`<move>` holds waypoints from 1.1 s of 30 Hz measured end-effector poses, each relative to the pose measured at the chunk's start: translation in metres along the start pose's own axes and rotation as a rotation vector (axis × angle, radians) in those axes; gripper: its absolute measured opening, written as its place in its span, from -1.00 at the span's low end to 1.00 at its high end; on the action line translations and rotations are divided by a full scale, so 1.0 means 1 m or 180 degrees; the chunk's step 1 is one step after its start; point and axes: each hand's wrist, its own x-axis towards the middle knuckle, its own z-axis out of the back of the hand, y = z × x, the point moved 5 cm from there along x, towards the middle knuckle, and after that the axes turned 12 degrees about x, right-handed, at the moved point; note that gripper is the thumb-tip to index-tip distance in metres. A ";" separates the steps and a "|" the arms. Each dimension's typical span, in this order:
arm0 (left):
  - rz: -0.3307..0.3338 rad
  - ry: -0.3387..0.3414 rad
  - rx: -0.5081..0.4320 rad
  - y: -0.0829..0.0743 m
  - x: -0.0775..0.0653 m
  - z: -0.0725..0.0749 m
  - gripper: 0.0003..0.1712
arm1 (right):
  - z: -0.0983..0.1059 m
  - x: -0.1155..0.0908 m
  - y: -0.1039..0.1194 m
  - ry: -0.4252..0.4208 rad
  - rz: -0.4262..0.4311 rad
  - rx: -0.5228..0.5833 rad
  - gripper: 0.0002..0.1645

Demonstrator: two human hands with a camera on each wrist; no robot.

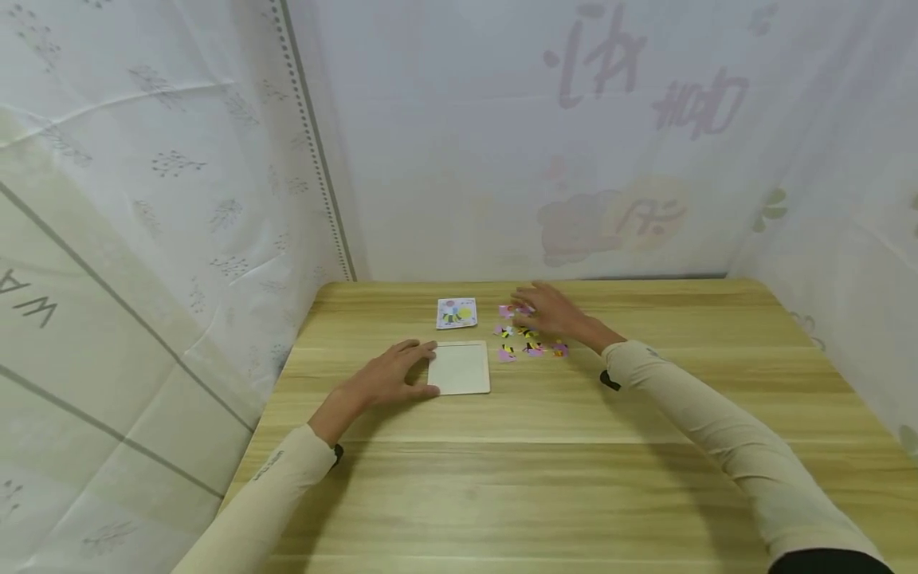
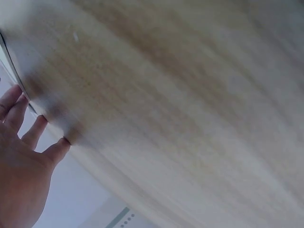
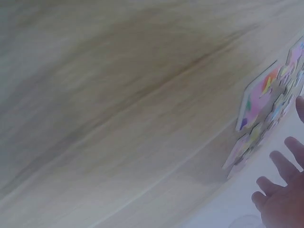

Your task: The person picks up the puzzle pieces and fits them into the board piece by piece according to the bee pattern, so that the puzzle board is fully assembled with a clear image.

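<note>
One wood-grain table [image 1: 459, 494] underlies the work; left hand [image 1: 387, 375], fingers spread and ungripping, touches the left edge of one pale board [image 1: 462, 371]; right hand [image 1: 554, 311], fingers loosely extended, is over the puzzle pieces [image 1: 507, 353], right of the board; one printed card [image 1: 457, 314] lies behind the board; at least seven pieces show (the right hand obstructs an exact count).

Left hand [image 1: 393, 373] spread, thumb [image 1: 425, 391] apart; right hand [image 1: 551, 309] farther forward, fingers [image 3: 284, 167] parted.
</note>
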 end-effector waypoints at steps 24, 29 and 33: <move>0.0097 0.0036 -0.0035 -0.001 0.001 -0.004 0.06 | -0.007 0.017 0.001 0.0057 0.0006 0.0284 -0.66; 0.0123 0.0031 -0.0052 0.000 -0.001 -0.003 0.04 | -0.007 0.018 0.006 0.0047 0.0048 0.0325 -0.67; 0.0144 0.0047 -0.0056 0.002 -0.002 -0.002 0.05 | -0.008 0.018 0.012 0.0031 0.0181 0.0365 -0.66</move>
